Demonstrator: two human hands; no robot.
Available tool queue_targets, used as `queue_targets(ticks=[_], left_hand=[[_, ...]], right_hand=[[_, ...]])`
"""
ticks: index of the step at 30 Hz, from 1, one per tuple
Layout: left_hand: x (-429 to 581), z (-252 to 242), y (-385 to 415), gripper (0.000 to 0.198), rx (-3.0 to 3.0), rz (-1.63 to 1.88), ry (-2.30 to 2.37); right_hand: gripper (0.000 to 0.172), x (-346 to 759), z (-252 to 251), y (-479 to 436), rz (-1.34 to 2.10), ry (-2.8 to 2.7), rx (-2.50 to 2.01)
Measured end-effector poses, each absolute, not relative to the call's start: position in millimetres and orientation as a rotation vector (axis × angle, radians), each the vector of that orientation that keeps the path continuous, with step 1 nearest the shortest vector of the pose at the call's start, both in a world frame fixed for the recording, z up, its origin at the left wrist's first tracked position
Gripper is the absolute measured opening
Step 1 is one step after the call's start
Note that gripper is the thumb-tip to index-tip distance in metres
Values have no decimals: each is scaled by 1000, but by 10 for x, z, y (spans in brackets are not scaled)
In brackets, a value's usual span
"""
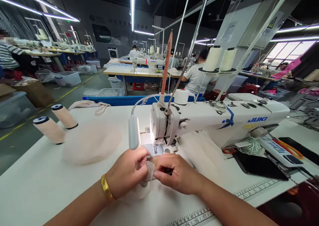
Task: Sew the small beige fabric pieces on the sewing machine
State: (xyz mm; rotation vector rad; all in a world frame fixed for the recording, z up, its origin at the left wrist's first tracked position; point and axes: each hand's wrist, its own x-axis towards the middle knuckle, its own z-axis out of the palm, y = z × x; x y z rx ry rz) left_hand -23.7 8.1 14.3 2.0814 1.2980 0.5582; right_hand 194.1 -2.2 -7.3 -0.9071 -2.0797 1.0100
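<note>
Left hand (131,169) and right hand (175,173) face each other, knuckles nearly meeting, and both are pinched on a piece of sheer fabric (150,171) that bridges the narrow gap between them. It sits just in front of the presser foot (156,149) of my JUKI sewing machine (214,119); my grip hides part of its edge. Holding it well, I judge, means keeping the pinch light and equal on both sides, since cloth this thin looks likely to pucker or stretch if one hand tugs harder. Squaring the edges calls for small thumb movements, with my skin kept clear of the foot. The lit sewing lamp (134,133), hanging on the left, suits checking for a fold. More cream fabric (203,149) lies loosely to the right, below the machine's body, so I should mind any drag from there. Two thread cones (50,130) stand at the far left.
</note>
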Motion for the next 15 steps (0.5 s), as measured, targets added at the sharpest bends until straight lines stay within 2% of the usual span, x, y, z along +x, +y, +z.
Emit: queue_targets(ticks=[2, 5, 8, 15], left_hand=[[-216, 98, 83, 19, 1877, 599, 1275], [-175, 51, 86, 15, 1705, 651, 1275], [-139, 56, 77, 26, 1656, 643, 1267], [-130, 92, 67, 41, 1638, 488, 1260]], right_hand=[[29, 1939, -79, -25, 1038, -1990, -1032], [17, 1919, -99, -41, 1067, -1891, -1139], [11, 1904, -96, -57, 1113, -1843, -1151], [14, 1907, -105, -71, 1047, -1834, -1147]])
